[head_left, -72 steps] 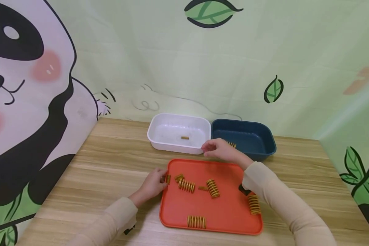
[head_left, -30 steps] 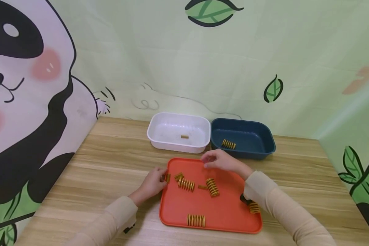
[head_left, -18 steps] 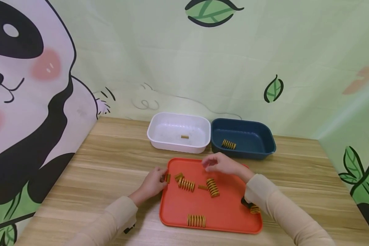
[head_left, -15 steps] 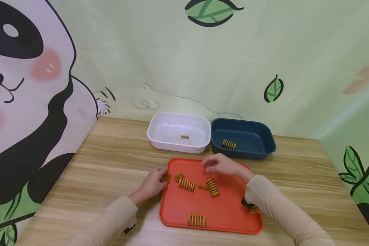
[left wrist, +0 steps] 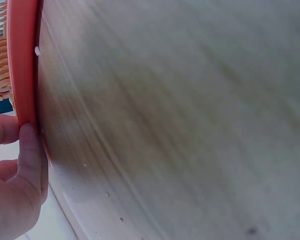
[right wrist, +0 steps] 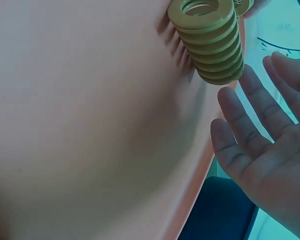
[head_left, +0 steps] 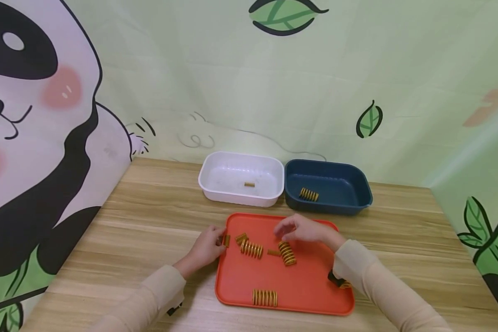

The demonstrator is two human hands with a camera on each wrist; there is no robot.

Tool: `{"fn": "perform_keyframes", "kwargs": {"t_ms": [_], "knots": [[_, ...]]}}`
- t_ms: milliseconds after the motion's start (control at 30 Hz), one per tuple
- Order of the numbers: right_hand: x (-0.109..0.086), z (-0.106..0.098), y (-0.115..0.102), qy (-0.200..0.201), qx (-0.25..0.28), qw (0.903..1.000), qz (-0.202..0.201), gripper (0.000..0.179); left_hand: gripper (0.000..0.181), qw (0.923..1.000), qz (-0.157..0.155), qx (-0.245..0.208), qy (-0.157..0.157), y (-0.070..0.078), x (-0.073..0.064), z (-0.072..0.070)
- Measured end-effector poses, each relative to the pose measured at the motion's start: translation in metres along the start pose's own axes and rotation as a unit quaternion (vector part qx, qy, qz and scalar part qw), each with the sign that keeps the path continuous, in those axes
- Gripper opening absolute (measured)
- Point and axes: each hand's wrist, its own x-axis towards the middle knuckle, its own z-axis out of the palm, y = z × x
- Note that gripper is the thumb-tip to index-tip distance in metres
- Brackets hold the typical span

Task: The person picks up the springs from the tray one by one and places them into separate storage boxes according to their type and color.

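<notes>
The right hand (head_left: 305, 229) hovers over the upper middle of the red tray (head_left: 305, 288), fingers spread and holding nothing. The thick spring (head_left: 287, 253) lies on the tray right of the frame's centre, just below those fingertips; the right wrist view shows it at the top, beside the fingers. The likeliest slip is there: a coil lying on its side could roll if only one fingertip nudged it. The thin spring (head_left: 273, 252) sits at its left end, so a wide grasp might catch both or flick the thin one away.

The left hand (head_left: 204, 246) pinches the tray's rim at the left. Should it pull or lift, the tray could tilt or slide on the tabletop (head_left: 157, 207) and set the loose coils rolling. The short spring (head_left: 227, 241) inside that rim is close to the fingertips; whether they touch it is hard to tell, so a shift of grip might knock it.

At lower right, the black wrist device (head_left: 337, 279) partly covers another spring (head_left: 345, 285); a low sweep of that forearm could drag it against the rim. At upper centre, the white bin (head_left: 238, 197) and blue bin (head_left: 328, 208) stand side by side, so a coil released above their shared edge could drop into either.
</notes>
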Motion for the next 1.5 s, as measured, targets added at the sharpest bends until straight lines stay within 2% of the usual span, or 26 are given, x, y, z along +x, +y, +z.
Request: {"fn": "perform_keyframes", "kwargs": {"t_ms": [233,367,633,1200,1500], "knots": [[-0.004,0.000,0.001,-0.019,-0.004,0.9998,0.006,0.028,0.051,1.0000,-0.002,0.001,-0.003,0.001,0.000,-0.001],[-0.005,0.001,0.007,-0.031,-0.015,0.9994,-0.001,0.035,0.051,1.0000,-0.002,0.003,-0.003,0.001,0.000,-0.001],[-0.006,0.006,0.009,-0.045,-0.004,0.9985,0.029,0.041,0.051,1.0000,0.002,0.007,0.000,0.001,-0.001,-0.001],[-0.008,0.009,0.010,-0.040,-0.050,0.9978,0.013,0.036,0.052,1.0000,-0.003,0.005,0.000,0.001,-0.001,-0.002],[-0.010,0.009,0.014,-0.031,-0.042,0.9985,0.017,0.030,0.052,0.9999,-0.012,0.001,-0.003,0.002,-0.001,-0.001]]}}
